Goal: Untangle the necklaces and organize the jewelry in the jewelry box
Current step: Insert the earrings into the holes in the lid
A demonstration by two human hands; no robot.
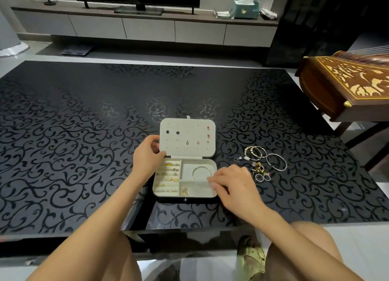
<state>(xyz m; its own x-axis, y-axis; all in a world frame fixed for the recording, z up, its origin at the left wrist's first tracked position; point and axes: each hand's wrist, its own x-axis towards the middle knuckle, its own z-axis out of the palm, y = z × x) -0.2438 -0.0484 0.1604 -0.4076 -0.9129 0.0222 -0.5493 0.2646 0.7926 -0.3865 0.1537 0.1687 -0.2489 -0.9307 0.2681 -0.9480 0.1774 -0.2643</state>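
Note:
An open jewelry box (215, 168) sits on the black patterned table (84, 146). Its raised lid (187, 137) carries several stud earrings. My left hand (147, 156) grips the lid's lower left corner. A silver bangle (200, 171) lies in the top right compartment, rings fill the left slots, and small gold pieces (184, 191) lie in the bottom compartment. My right hand (233, 186) hovers over the box's right edge, fingers curled down toward the bottom right compartment; whether it holds anything is hidden. To the right lie loose bracelets (255, 152), a silver bangle (276, 162) and small rings (263, 177).
A carved wooden zither (345, 87) on a stand juts in at the right, above the table's corner. A TV console with a tissue box (246, 8) stands beyond the table. My knees are under the near table edge.

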